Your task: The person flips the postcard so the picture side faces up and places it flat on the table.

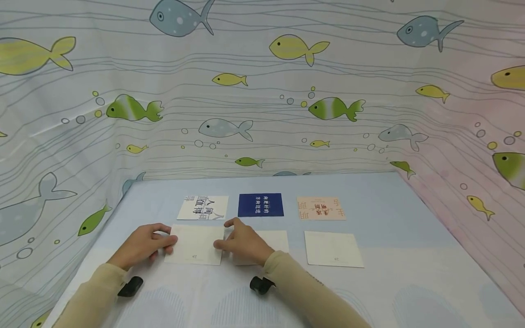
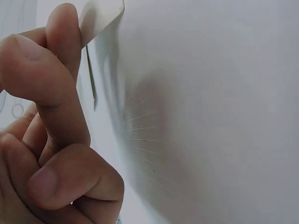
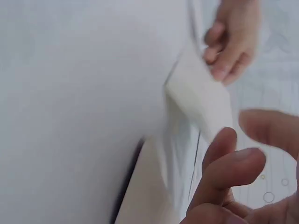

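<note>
At the left end of the front row, a blank white card lies between the two hands. The left hand grips its left edge, thumb on top; in the left wrist view a card corner shows behind the fingertips. My right hand is at the card's right edge, thumb over it and index finger near the far corner. In the right wrist view the card is tilted and its end meets a fingertip, while thumb and fingers stand apart. Under the right hand is a second white card, partly hidden.
A third white card lies to the right. Behind stand a white printed card, a dark blue card and a peach printed card in a row. They lie on a pale cloth, with a fish-patterned curtain behind.
</note>
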`<action>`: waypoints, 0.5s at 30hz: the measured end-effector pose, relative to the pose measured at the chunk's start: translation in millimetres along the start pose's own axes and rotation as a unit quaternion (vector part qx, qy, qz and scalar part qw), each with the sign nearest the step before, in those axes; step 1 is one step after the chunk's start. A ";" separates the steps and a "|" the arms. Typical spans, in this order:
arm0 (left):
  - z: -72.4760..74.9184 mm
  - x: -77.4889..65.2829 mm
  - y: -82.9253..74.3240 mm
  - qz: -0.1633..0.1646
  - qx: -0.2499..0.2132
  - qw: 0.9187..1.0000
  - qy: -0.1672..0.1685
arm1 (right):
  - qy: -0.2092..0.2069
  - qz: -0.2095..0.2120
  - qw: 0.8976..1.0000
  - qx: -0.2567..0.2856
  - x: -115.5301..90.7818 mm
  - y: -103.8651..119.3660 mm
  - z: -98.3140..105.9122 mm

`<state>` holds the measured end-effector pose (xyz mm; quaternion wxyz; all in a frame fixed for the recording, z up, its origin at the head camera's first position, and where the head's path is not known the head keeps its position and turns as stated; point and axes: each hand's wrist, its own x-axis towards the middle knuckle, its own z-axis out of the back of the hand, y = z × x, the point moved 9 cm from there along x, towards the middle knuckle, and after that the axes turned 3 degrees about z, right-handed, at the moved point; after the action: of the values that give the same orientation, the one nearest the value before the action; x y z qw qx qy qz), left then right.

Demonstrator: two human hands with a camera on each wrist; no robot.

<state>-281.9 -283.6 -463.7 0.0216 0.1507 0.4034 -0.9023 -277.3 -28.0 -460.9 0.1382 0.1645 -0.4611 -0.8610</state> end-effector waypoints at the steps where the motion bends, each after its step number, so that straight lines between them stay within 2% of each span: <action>1: 0.5 -0.2 0.5 0.003 -0.001 1.000 -0.003 | 0.000 -0.009 1.000 0.027 -0.5 -1.1 0.5; 6: 0.3 -2.2 1.6 0.002 -0.001 1.000 -0.006 | -0.003 -0.007 0.997 0.082 -1.2 0.1 1.7; 15: 0.5 -4.9 3.4 0.019 -0.022 1.000 0.008 | -0.018 0.002 0.996 0.087 -2.8 2.7 2.2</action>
<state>-276.9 -286.7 -464.5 0.0385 0.1649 0.4200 -0.8916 -275.4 -26.7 -457.1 0.1170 0.1599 -0.5367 -0.8202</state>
